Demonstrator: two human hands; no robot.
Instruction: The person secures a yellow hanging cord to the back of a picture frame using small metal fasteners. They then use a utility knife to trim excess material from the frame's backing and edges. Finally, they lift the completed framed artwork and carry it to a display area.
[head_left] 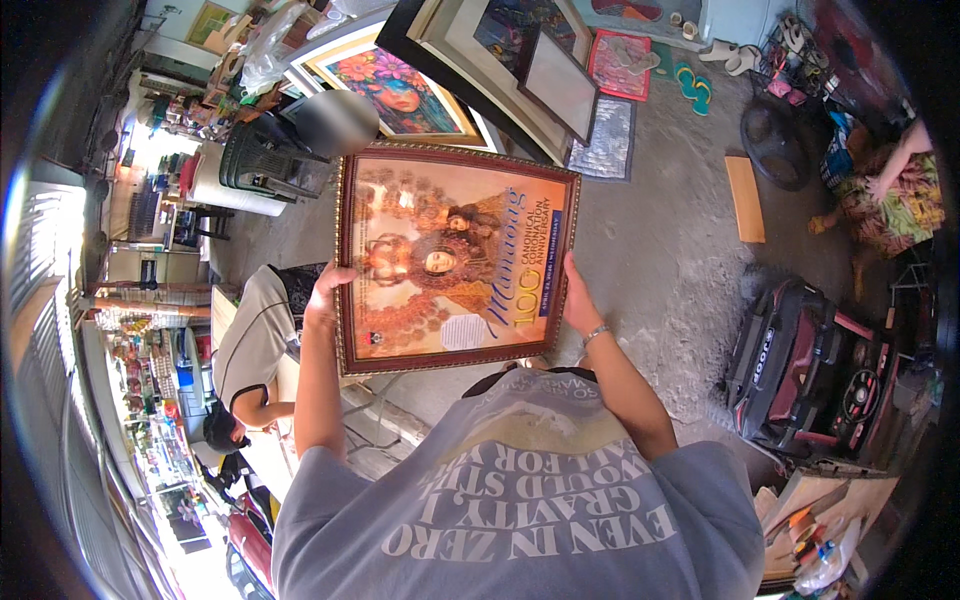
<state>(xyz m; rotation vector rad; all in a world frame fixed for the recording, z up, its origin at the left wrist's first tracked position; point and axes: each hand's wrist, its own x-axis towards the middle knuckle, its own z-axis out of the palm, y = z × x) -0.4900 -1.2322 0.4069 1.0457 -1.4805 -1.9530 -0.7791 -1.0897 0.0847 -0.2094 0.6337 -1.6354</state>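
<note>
A framed picture [415, 230] with a dark reddish-brown wooden frame and beaded gold edging is held up in front of me. Its print shows robed, crowned figures in orange and gold tones, lying sideways in my view, with lettering along the right. My left hand [330, 290] grips the frame's left edge, thumb over the front. On the opposite edge, my right hand [578, 300] clasps the frame, a metal bracelet on that wrist. The fingers behind the frame are hidden. Just beyond its top edge leans a colourful painting [400, 92] of a face with flowers.
Large empty-looking frames [560, 85] lean beside the painting. Dark plastic chairs [255, 160] stand left, near a bent-over person [255, 345]. To the right are a wooden board [744, 198], a black toy car [800, 365], turquoise flip-flops [692, 88] and a seated person [890, 200].
</note>
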